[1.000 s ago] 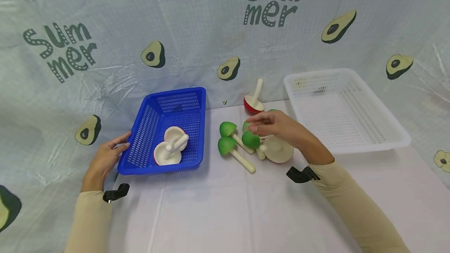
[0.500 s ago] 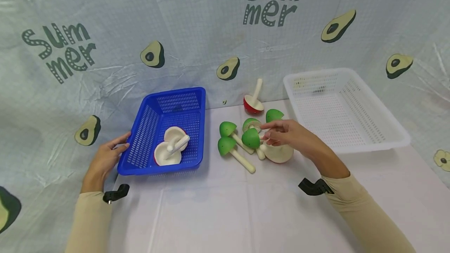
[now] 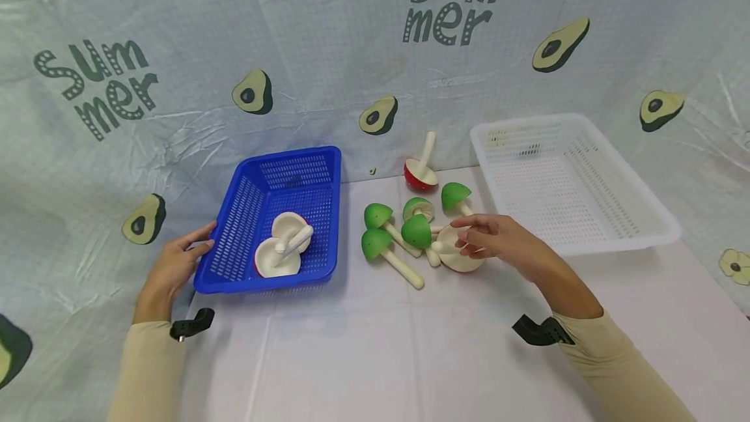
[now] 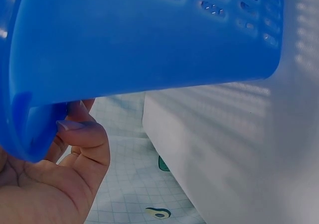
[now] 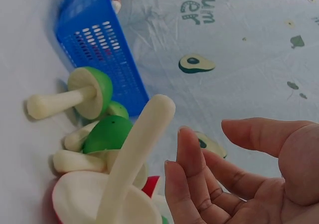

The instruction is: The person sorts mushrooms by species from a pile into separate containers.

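My left hand (image 3: 174, 269) grips the left rim of the blue basket (image 3: 337, 207); the left wrist view shows thumb and fingers curled about that rim (image 4: 32, 147). Two toy mushrooms (image 3: 277, 258) with pale undersides and red edges lie inside. Over the pile, my right hand (image 3: 506, 239) hovers with nothing in it, thumb and fingers apart. Just by its fingertips is an upturned red-capped mushroom (image 3: 463, 262), whose pale stem (image 5: 137, 154) sticks up in the right wrist view. Several green-capped mushrooms (image 3: 375, 244) lie left of it and behind.
Another red-capped mushroom (image 3: 420, 174) sits stem-up at the back, by the avocado-print sheet (image 3: 316, 83). A white basket (image 3: 644, 243) stands at the right with nothing in it. White cloth (image 3: 351, 350) covers the table.
My right hand has drawn back toward the right and nearer me, uncovering green mushrooms behind it. The left hand stays on the blue basket's rim.
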`<state>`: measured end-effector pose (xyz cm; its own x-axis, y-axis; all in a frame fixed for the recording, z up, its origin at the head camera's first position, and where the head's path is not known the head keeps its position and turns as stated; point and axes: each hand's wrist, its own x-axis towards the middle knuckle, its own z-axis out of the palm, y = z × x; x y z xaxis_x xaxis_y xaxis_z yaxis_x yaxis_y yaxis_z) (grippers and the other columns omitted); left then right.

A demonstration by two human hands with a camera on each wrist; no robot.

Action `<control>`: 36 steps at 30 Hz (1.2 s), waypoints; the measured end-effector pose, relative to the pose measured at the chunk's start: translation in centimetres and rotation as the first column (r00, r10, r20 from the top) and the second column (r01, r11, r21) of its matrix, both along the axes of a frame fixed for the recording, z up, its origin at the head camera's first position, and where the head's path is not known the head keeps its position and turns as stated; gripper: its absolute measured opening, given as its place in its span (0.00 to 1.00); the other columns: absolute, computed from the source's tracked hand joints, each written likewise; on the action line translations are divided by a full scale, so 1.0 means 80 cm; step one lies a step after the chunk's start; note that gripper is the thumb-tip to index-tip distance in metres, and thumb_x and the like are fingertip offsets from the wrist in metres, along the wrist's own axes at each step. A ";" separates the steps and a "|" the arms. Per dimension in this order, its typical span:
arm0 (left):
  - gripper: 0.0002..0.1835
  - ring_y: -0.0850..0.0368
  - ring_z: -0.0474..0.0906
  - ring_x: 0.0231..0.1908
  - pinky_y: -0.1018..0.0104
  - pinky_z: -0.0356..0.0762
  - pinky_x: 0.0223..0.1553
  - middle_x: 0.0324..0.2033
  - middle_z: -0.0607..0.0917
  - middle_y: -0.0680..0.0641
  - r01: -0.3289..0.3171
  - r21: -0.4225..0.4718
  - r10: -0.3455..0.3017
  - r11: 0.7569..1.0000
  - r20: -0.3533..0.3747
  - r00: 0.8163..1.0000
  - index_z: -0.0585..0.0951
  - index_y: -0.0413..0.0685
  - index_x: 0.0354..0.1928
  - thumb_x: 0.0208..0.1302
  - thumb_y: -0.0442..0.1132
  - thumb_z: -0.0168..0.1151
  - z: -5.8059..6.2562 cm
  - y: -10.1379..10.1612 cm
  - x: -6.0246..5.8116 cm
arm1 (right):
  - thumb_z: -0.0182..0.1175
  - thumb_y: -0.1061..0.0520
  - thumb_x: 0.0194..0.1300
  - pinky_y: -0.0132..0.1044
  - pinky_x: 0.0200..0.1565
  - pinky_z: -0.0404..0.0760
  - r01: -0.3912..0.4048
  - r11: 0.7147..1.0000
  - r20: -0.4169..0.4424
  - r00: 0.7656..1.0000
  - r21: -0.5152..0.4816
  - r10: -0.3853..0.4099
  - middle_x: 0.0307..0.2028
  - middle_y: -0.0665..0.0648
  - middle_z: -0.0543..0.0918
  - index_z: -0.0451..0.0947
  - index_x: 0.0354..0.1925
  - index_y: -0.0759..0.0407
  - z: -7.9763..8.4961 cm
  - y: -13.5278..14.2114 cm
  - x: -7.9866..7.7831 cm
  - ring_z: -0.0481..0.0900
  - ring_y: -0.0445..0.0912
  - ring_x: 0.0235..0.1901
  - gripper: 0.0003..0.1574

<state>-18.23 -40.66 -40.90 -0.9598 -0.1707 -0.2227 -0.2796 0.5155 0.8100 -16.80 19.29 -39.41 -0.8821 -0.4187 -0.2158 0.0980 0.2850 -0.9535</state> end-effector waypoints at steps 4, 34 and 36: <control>0.30 0.58 0.71 0.56 0.75 0.76 0.47 0.71 0.63 0.38 -0.006 -0.019 0.006 1.000 0.004 1.000 0.60 0.54 0.79 0.80 0.49 0.49 0.001 0.001 0.000 | 0.53 0.56 0.75 0.42 0.52 0.84 0.016 1.000 0.018 1.000 0.010 -0.016 0.50 0.66 0.83 0.69 0.69 0.66 -0.009 0.005 0.006 0.83 0.52 0.47 0.29; 0.30 0.63 0.72 0.51 0.81 0.78 0.42 0.70 0.62 0.37 0.002 0.009 -0.002 1.000 -0.008 1.000 0.58 0.51 0.79 0.81 0.46 0.48 0.000 0.002 0.003 | 0.54 0.48 0.78 0.41 0.52 0.85 0.019 0.996 0.112 0.994 -0.091 -0.008 0.57 0.73 0.79 0.58 0.77 0.61 -0.060 0.004 0.032 0.86 0.54 0.48 0.38; 0.30 0.63 0.72 0.51 0.80 0.78 0.42 0.71 0.62 0.37 0.001 0.013 -0.001 1.000 -0.007 1.000 0.58 0.52 0.79 0.81 0.46 0.48 0.000 0.002 0.003 | 0.54 0.48 0.78 0.41 0.52 0.85 0.024 0.995 0.116 0.993 -0.098 -0.013 0.57 0.72 0.80 0.57 0.77 0.62 -0.062 0.003 0.030 0.86 0.53 0.48 0.38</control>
<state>-18.03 -40.48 -40.89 -0.9615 -0.1671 -0.2182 -0.2736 0.5055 0.8183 -14.40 19.54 -44.36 -0.8618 -0.4267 -0.2742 0.2127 0.1867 -0.9591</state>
